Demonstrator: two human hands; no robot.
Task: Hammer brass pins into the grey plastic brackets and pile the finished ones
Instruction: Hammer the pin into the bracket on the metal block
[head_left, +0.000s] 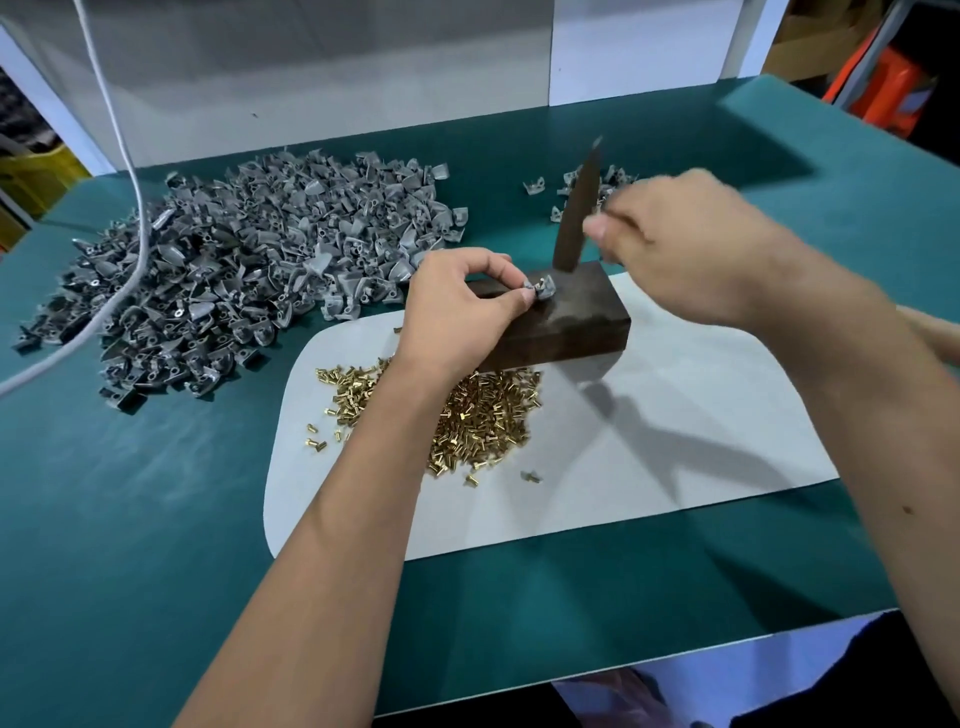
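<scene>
My left hand (462, 301) pinches a grey plastic bracket (541, 289) with a brass pin in it, holding it on top of a dark wooden block (571, 327). My right hand (685, 244) grips a hammer; its dark head (577, 208) stands just above the block, right behind the bracket. A big heap of grey brackets (234, 260) lies at the left. A small pile of brackets (571, 192) sits behind my right hand. Loose brass pins (483, 415) are spread under my left wrist.
The block and pins rest on a white sheet (675, 415) on the green table (156, 519). A white cable (130, 208) hangs down over the big heap. White panels close the back; the table's front edge runs near the bottom.
</scene>
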